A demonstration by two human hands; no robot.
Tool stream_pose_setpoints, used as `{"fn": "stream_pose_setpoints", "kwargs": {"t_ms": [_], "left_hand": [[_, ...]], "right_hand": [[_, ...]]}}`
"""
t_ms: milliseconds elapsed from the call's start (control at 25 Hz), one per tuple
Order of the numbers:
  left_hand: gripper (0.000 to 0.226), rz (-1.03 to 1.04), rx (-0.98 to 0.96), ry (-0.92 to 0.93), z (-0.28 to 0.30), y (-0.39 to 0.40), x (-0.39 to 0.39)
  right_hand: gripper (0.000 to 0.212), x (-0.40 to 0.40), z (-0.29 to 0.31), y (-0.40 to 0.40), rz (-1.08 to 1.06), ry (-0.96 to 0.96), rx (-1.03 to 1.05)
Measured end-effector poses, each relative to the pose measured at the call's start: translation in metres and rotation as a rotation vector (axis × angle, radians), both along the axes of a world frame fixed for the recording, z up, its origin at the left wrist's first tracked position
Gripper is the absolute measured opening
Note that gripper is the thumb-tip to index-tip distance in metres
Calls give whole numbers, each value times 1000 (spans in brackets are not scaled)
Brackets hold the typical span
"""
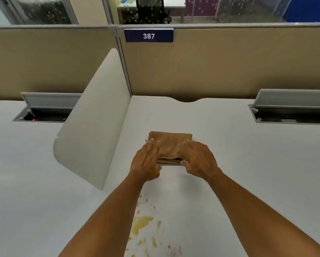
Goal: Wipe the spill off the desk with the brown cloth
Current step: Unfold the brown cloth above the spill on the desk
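The folded cloth point(169, 145) lies mid-desk point(238, 154), well beyond the yellow spill point(141, 222). The left hand point(146, 162) rests flat-fingered on its left edge; the right hand point(200, 160) curls round its near right corner. Lifted carelessly, the folds may fall open, and either forearm could smear the spill.

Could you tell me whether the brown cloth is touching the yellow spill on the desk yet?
Apart. The head view shows bare desk between the brown cloth and the spill.
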State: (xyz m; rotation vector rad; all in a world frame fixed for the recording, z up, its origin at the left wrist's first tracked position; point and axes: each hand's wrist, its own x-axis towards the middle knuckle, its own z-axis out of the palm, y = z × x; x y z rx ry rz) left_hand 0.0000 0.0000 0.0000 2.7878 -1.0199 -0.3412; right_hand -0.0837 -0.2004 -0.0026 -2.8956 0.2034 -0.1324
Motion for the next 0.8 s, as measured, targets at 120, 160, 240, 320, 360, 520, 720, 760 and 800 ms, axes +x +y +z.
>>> {"fn": "stream_pose_setpoints", "kwargs": {"t_ms": [120,160,240,320,360,520,720,760,800], "left_hand": [[79,-28,81,34,-15,-9,13],[74,-36,86,40,-20,-11,19],[61,-53,88,36,-31,-18,29],[44,-84,83,30,-37,-22,36],[37,-99,83,39,-41,-22,37],[26,-143,72,4,-50,-23,44],[17,-175,93,-82,-49,-29,53],[17,-179,97,-81,-48,-29,54],[17,-181,102,-79,-45,-30,55]], "right_hand": [[28,15,-19,-7,20,116,-20],[26,18,-25,-8,9,170,-34],[23,25,-36,-10,15,224,-56],[20,30,-40,-12,3,258,-81],[18,32,-43,-12,-2,275,-98],[13,38,-54,-11,-6,311,-128],[16,43,-52,-11,-14,315,-149],[16,44,-50,-11,-17,314,-148],[17,45,-48,-12,-20,310,-139]]}}
